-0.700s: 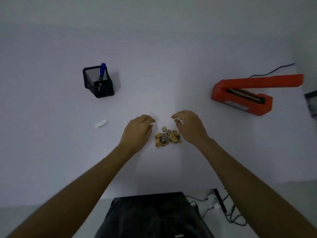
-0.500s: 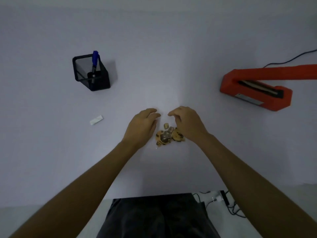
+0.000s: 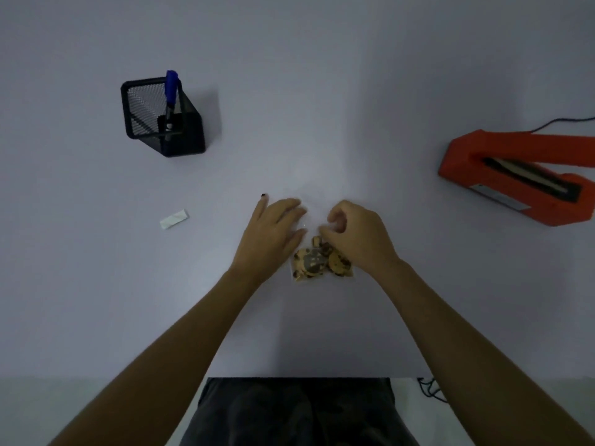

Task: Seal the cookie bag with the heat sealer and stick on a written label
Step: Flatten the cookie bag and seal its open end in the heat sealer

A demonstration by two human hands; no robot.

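The cookie bag (image 3: pixel 322 262) lies flat on the table (image 3: pixel 322 91), mouth pointing away from you. Your right hand (image 3: pixel 357 236) pinches its upper part; your left hand (image 3: pixel 273 233) rests beside it, fingers straight. The heat sealer (image 3: pixel 515 172) sits well apart, rightward, so the right hand is nearer.

On the pale surface (image 3: pixel 322 91), both hands work at a clear cookie bag (image 3: pixel 317 260). The left hand (image 3: pixel 272 235) lies flat with fingers straight beside the bag's upper part; the right hand (image 3: pixel 357 235) curls its fingers, pinching the bag's top. A white label (image 3: pixel 174 219) lies to the left, near a black mesh pen holder (image 3: pixel 162 119) with a blue marker (image 3: pixel 170 94). The orange heat sealer (image 3: pixel 521 175) stands open at right.
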